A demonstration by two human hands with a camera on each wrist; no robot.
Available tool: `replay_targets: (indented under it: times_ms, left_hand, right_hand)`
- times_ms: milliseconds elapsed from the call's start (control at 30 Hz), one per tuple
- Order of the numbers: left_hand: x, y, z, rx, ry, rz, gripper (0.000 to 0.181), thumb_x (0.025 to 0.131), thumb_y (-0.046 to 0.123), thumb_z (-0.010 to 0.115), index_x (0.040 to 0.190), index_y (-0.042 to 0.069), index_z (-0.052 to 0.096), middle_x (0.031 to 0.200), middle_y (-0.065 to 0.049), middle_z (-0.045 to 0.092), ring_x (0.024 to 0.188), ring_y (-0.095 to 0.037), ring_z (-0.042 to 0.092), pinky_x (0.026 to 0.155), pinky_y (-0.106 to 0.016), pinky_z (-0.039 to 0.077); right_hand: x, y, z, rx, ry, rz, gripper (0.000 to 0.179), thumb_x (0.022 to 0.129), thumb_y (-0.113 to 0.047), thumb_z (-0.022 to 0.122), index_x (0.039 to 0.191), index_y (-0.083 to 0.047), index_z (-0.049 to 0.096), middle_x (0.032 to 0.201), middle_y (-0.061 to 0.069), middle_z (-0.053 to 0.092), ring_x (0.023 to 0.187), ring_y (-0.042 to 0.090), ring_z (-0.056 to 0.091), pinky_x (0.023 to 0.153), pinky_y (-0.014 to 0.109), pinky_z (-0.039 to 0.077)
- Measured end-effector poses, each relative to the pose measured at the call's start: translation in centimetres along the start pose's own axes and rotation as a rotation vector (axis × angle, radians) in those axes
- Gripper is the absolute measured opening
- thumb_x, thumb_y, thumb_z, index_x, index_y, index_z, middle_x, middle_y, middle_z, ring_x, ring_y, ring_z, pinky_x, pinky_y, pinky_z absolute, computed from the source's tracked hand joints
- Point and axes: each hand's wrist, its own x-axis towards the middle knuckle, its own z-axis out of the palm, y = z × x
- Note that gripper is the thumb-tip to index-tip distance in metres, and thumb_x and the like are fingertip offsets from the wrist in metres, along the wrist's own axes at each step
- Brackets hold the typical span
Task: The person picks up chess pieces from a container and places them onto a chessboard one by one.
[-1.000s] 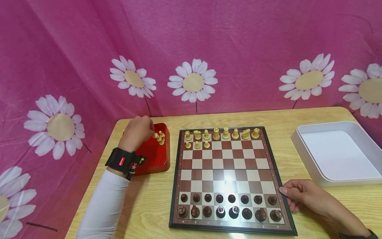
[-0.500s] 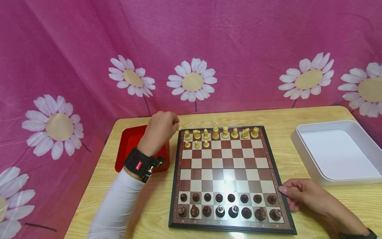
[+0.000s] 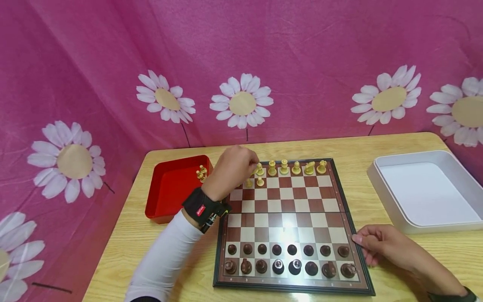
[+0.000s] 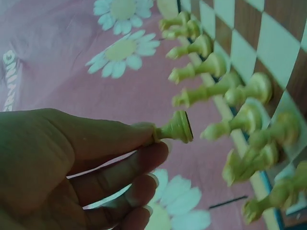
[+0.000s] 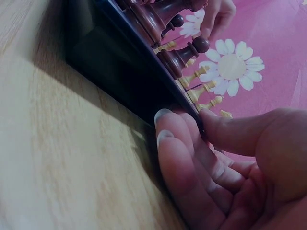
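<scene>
My left hand (image 3: 232, 172) is over the far left part of the chessboard (image 3: 286, 205). Its thumb and index finger pinch a cream pawn (image 4: 176, 128) by the top, so the head is hidden while the base shows, held clear above the other cream pieces. Those pieces stand along the far rows, and the hand covers some of them in the head view. At the board's right edge, my right hand (image 3: 390, 247) grips the rim, thumb on top and fingers against the side. Two rows of dark pieces (image 3: 292, 249) stand on the near side.
A red box (image 3: 151, 193) with a few cream pieces (image 3: 201, 172) in its right corner stands left of the board. To the right is a white tray (image 3: 388, 197). Behind the wooden table (image 3: 188, 256) hangs a pink curtain with daisies (image 3: 309, 63).
My left hand has lifted from the red box with the cream pawn and moved right, over the board's far left corner. The right hand has stayed at the board's edge.
</scene>
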Motion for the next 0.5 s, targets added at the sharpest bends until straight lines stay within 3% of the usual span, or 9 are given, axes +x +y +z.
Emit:
replay_targets:
  times_ms: [267, 500]
  left_hand:
    - [0.7, 1.0, 2.8, 0.005, -0.055, 0.070, 0.012, 0.085, 0.016, 0.069, 0.093, 0.020, 0.076, 0.078, 0.010, 0.067, 0.062, -0.004, 0.050, 0.049, -0.020, 0.039]
    - [0.9, 1.4, 4.0, 0.031, -0.066, 0.108, 0.017, 0.085, 0.012, 0.065, 0.090, 0.023, 0.076, 0.073, 0.013, 0.064, 0.060, -0.005, 0.046, 0.046, -0.021, 0.035]
  right_hand:
    - [0.1, -0.2, 0.1, -0.003, 0.010, -0.011, 0.027, 0.099, -0.018, 0.050, 0.098, 0.008, 0.056, 0.071, 0.012, 0.061, 0.060, 0.023, 0.062, 0.055, 0.038, 0.054]
    - [0.1, -0.3, 0.2, -0.007, 0.014, 0.011, 0.028, 0.099, -0.020, 0.051, 0.098, 0.008, 0.055, 0.071, 0.012, 0.062, 0.060, 0.022, 0.061, 0.055, 0.037, 0.054]
